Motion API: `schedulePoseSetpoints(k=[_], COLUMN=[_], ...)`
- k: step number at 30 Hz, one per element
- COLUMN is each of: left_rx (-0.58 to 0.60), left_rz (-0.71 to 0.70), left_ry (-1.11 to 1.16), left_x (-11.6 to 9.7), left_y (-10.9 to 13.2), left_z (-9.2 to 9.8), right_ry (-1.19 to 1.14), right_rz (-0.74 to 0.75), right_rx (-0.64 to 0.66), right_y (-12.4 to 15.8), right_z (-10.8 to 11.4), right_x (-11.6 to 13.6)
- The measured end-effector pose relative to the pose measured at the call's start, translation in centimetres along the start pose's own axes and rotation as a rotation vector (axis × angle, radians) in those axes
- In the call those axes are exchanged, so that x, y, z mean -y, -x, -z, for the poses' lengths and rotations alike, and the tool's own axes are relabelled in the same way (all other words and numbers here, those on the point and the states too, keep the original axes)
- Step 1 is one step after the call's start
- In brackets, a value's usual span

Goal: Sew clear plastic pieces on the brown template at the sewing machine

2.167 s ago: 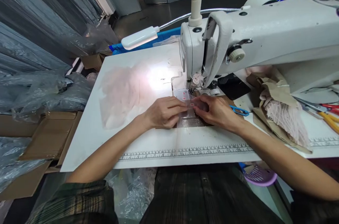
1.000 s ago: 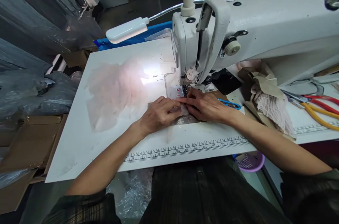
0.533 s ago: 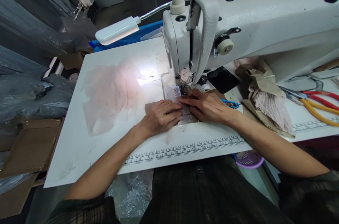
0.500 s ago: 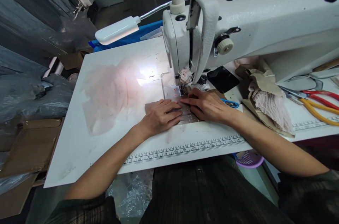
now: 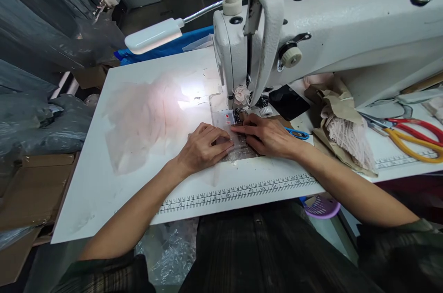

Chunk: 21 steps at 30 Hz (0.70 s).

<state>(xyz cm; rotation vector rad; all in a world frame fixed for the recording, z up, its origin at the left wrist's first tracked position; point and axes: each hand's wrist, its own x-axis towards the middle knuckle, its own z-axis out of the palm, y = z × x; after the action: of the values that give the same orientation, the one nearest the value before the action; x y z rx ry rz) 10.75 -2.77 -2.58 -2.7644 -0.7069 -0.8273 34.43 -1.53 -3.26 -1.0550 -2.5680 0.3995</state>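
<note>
In the head view my left hand (image 5: pixel 206 149) lies left of the needle area, its fingers bent and closed on a piece of sheer fabric (image 5: pixel 238 153). Close to the presser foot (image 5: pixel 239 115), my right hand (image 5: pixel 268 136) pinches the same fabric, index finger stretched toward my left fingertips. The fabric is thin and partly hidden under both hands. Above it stands the white sewing machine (image 5: pixel 230 44), with a pink fabric rosette (image 5: pixel 241 94) on its head. A blue thread snipper (image 5: pixel 296 134) lies beside my right wrist.
Sheer pink fabric pieces (image 5: pixel 145 122) lie on the white table (image 5: pixel 90 200) at left, lit by a lamp (image 5: pixel 154 37). At right are scissors with red and yellow handles (image 5: pixel 408 138), brown paper around pink trim (image 5: pixel 349 136), and a black flat object (image 5: pixel 289 103).
My left hand has shifted slightly left, its fingers more bent and raised than before. My right hand stays near the presser foot. The whole view has shifted a little.
</note>
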Motion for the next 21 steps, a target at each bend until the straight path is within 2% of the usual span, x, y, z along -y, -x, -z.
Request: schedulePoseSetpoints(k=[7, 15, 21], left_rx=[0.023, 0.065, 0.083], left_rz=[-0.044, -0.004, 0.019], left_ry=[0.018, 0.083, 0.055], left_x=[0.15, -0.01, -0.07], left_y=[0.21, 0.12, 0.24], left_z=[-0.17, -0.26, -0.42], right_ry=[0.056, 0.092, -0.16], right_rz=[0.038, 0.017, -0.048], right_rx=[0.013, 0.008, -0.023], right_y=[-0.07, -0.06, -0.17], right_z=[-0.03, -0.19, 0.64], right_x=[-0.01, 0.33, -0.26])
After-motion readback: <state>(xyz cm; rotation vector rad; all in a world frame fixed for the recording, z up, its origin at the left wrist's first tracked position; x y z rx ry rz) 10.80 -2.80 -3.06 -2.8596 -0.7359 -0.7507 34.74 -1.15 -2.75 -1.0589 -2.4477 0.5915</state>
